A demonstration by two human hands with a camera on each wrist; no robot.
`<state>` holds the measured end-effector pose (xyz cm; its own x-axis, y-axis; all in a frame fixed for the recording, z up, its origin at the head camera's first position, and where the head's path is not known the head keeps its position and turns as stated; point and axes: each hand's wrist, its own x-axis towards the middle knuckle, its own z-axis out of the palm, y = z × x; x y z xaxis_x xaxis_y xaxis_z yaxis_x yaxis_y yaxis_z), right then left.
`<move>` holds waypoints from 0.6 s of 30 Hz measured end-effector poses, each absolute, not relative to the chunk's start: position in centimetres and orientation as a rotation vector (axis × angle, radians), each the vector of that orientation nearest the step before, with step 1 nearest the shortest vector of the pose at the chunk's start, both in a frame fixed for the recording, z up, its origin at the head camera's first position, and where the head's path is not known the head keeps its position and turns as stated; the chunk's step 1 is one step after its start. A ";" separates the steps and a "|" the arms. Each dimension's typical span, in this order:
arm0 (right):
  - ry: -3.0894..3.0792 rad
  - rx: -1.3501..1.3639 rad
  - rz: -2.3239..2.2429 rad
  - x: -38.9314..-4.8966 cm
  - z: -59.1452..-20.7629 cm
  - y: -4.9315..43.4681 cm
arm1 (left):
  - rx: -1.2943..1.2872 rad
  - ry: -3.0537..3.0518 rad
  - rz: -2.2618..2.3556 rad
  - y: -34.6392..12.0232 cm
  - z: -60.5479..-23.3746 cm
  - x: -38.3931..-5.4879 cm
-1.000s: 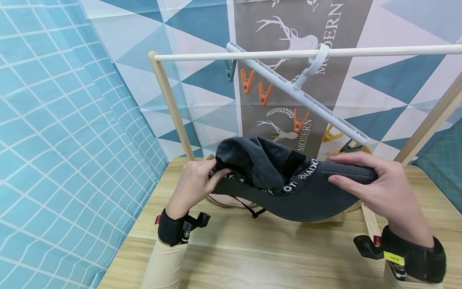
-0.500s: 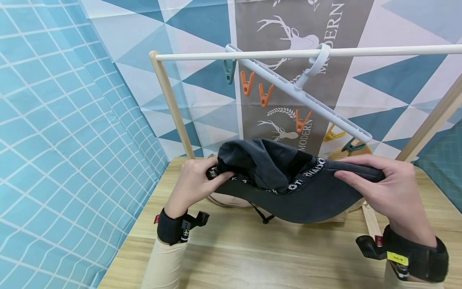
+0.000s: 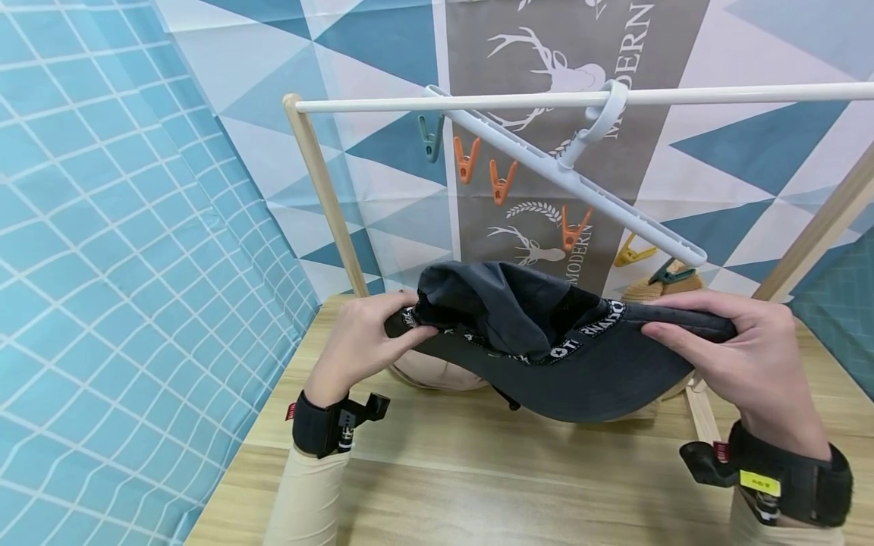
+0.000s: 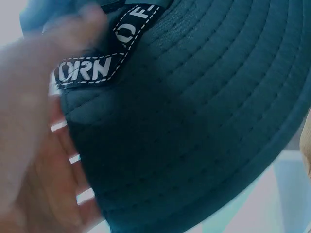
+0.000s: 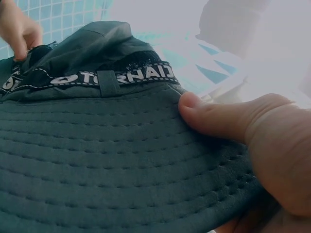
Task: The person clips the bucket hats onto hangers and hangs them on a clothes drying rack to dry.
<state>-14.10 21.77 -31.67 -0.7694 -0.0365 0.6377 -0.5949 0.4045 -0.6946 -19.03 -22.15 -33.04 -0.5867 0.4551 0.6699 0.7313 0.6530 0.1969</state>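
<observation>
A dark grey bucket hat (image 3: 580,383) is held up above the table, its inside and its band with white lettering turned toward me. Its crown (image 3: 492,303) is crumpled inward. My left hand (image 3: 358,341) pinches the left end of the hat, thumb on the inner band. On the right, my right hand (image 3: 751,349) grips the brim between thumb and fingers. The stitched brim (image 4: 194,111) fills much of the left wrist view. In the right wrist view, my thumb (image 5: 209,114) lies over the brim close to the band.
A white rail (image 3: 464,104) on wooden posts crosses behind the hat. From it hangs a pale blue hanger (image 3: 546,163) with orange (image 3: 501,180), yellow and green clothespins. One green clothespin (image 3: 665,274) holds a tan item (image 3: 642,292). Beige fabric (image 3: 437,371) lies behind the hat on the wooden table (image 3: 512,485).
The right hand has drifted a little to the right along with the brim, and the left hand slightly to the left. The black strap below the brim is now mostly hidden. Both grips stay.
</observation>
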 end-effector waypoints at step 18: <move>-2.030 0.693 1.548 -14.3 -32.1 21.5 | -0.987 -2.147 -0.631 -22.1 -33.2 -19.5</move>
<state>-14.33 21.50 -32.11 -0.7504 -0.0989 0.6535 -0.6564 0.2275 -0.7193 -19.51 -22.10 -33.19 -0.4796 0.4607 0.7468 0.7915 0.5946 0.1414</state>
